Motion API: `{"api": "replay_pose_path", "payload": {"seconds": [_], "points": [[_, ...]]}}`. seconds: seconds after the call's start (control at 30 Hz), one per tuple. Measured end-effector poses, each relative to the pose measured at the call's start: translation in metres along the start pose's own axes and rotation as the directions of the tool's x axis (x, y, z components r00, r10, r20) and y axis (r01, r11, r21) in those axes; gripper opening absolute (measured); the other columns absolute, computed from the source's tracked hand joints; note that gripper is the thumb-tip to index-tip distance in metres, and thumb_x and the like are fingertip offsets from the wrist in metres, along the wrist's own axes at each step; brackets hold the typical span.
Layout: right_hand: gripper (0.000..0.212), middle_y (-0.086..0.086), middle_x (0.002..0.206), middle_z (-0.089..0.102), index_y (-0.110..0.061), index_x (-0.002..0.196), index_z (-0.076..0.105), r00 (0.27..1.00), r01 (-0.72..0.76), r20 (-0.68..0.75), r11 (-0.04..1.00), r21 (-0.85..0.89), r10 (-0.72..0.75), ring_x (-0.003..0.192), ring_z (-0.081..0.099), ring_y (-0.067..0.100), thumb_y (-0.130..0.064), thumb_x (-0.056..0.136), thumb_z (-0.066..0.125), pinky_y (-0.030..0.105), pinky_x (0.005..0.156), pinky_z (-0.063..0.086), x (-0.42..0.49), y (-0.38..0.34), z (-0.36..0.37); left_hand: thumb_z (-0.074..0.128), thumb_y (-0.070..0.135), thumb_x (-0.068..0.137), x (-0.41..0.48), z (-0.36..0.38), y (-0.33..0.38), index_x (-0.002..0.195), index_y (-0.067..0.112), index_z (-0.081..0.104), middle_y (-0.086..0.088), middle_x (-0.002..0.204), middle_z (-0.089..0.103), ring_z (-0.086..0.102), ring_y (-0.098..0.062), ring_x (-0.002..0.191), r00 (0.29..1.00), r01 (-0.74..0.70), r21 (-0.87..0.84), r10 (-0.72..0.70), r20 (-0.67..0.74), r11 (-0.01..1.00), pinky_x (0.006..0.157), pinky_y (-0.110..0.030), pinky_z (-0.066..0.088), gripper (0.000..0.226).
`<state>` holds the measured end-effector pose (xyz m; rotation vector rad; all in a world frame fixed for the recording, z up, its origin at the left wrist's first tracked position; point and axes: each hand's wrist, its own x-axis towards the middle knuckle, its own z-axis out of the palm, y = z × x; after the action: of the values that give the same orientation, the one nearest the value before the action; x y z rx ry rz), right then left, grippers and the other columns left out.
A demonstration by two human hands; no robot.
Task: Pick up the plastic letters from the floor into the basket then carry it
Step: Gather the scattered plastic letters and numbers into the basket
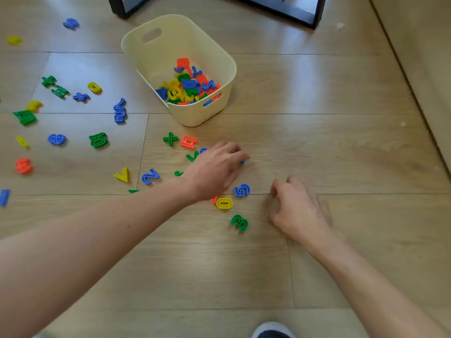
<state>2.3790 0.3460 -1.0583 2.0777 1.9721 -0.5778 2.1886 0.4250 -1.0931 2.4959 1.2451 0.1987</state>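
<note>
Roughly half done, I judge: the pale wood-plank floor still carries many coloured plastic letters and numbers across its left side and middle. The cream plastic basket, standing toward the floor's far edge, holds a heap. The left hand curls its fingers over a blue piece; whether it grips, I cannot tell. The right hand, blurred, hangs loosely curled, seemingly empty. Readable between them: blue 5, yellow 0, green 3. No brands show.
</note>
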Motion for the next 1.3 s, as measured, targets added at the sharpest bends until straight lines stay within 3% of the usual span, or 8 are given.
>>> {"api": "replay_pose_path", "payload": {"seconds": [0.27, 0.47, 0.6, 0.8, 0.9, 1.03, 1.13, 1.3], "points": [[0.020, 0.001, 0.098, 0.052, -0.021, 0.101, 0.061, 0.990, 0.082, -0.122, 0.992, 0.093, -0.070, 0.096, 0.057, 0.027, -0.008, 0.087, 0.058, 0.034, 0.070, 0.045, 0.001, 0.012, 0.016, 0.058, 0.010, 0.091, 0.013, 0.004, 0.005, 0.111, 0.015, 0.057, -0.007, 0.111, 0.053, 0.049, -0.026, 0.107, 0.999, 0.013, 0.085, -0.016, 0.032, 0.996, 0.089, -0.040, 0.047, 0.020], [0.023, -0.004, 0.088, 0.060, -0.023, 0.096, 0.064, 0.949, 0.294, -0.221, 0.880, 0.373, -0.224, 0.083, 0.059, 0.018, -0.011, 0.077, 0.068, 0.039, 0.076, 0.053, 0.008, 0.000, 0.012, 0.057, 0.014, 0.089, 0.004, -0.014, 0.001, 0.109, 0.016, 0.058, -0.003, 0.105, 0.062, 0.051, -0.024, 0.104, 0.998, 0.012, 0.009, -0.011, -0.065, 1.000, 0.087, -0.038, 0.044, 0.020], [0.031, -0.005, 0.099, 0.059, -0.024, 0.107, 0.061, 0.917, 0.376, -0.275, 0.858, 0.350, -0.290, 0.088, 0.060, 0.021, -0.012, 0.079, 0.067, 0.041, 0.073, 0.053, 0.014, -0.025, 0.012, 0.062, 0.019, 0.088, -0.022, -0.022, -0.019, 0.112, 0.022, 0.063, 0.004, 0.107, 0.062, 0.049, -0.021, 0.106, 0.993, 0.067, 0.040, -0.063, -0.097, 0.997, 0.090, -0.038, 0.039, 0.024], [0.033, -0.001, 0.111, 0.049, -0.023, 0.115, 0.059, 0.941, 0.316, -0.212, 0.912, 0.262, -0.265, 0.110, 0.052, 0.022, -0.024, 0.084, 0.067, 0.034, 0.075, 0.048, 0.023, -0.034, 0.027, 0.066, 0.028, 0.089, -0.048, -0.017, -0.037, 0.112, 0.028, 0.066, 0.011, 0.102, 0.059, 0.043, -0.017, 0.103, 0.999, 0.041, 0.010, -0.041, -0.010, 0.999, 0.093, -0.038, 0.036, 0.023], [0.059, -0.001, 0.116, 0.041, -0.024, 0.124, 0.055, 0.942, 0.324, -0.195, 0.894, 0.310, -0.274, 0.113, 0.047, 0.020, -0.051, 0.074, 0.071, 0.039, 0.083, 0.052, 0.018, -0.033, 0.029, 0.062, 0.043, 0.090, -0.057, -0.013, -0.035, 0.118, 0.026, 0.063, 0.007, 0.110, 0.056, 0.043, -0.016, 0.107, 1.000, -0.005, -0.030, 0.005, 0.001, 1.000, 0.094, -0.042, 0.041, 0.032], [0.098, 0.000, 0.129, 0.033, -0.031, 0.137, 0.041, 0.927, 0.374, -0.075, 0.915, 0.151, -0.366, 0.122, 0.037, 0.020, -0.074, 0.055, 0.072, 0.041, 0.085, 0.054, 0.008, -0.032, 0.023, 0.049, 0.082, 0.076, -0.067, -0.013, -0.033, 0.143, 0.027, 0.042, 0.002, 0.150, 0.035, 0.029, -0.021, 0.140, 0.993, -0.052, 0.138, 0.037, 0.111, 0.989, 0.112, -0.041, 0.031, 0.087], [0.090, -0.001, 0.129, 0.032, -0.031, 0.135, 0.040, 0.914, 0.405, -0.041, 0.913, 0.055, -0.403, 0.121, 0.037, 0.019, -0.058, 0.059, 0.080, 0.038, 0.080, 0.054, 0.006, -0.029, 0.023, 0.042, 0.091, 0.069, -0.069, -0.008, -0.036, 0.152, 0.026, 0.027, 0.000, 0.162, 0.017, 0.013, -0.024, 0.150, 0.989, -0.027, 0.227, -0.006, 0.146, 0.973, 0.117, -0.041, 0.020, 0.107], [0.058, -0.001, 0.117, 0.038, -0.023, 0.126, 0.050, 0.916, 0.399, -0.097, 0.902, 0.163, -0.388, 0.105, 0.051, 0.021, -0.031, 0.075, 0.077, 0.042, 0.077, 0.054, 0.011, -0.029, 0.028, 0.045, 0.085, 0.074, -0.064, 0.001, -0.037, 0.148, 0.023, 0.035, -0.002, 0.148, 0.038, 0.031, -0.026, 0.138, 0.997, -0.016, 0.256, -0.005, 0.082, 0.967, 0.108, -0.042, 0.037, 0.096]]}}
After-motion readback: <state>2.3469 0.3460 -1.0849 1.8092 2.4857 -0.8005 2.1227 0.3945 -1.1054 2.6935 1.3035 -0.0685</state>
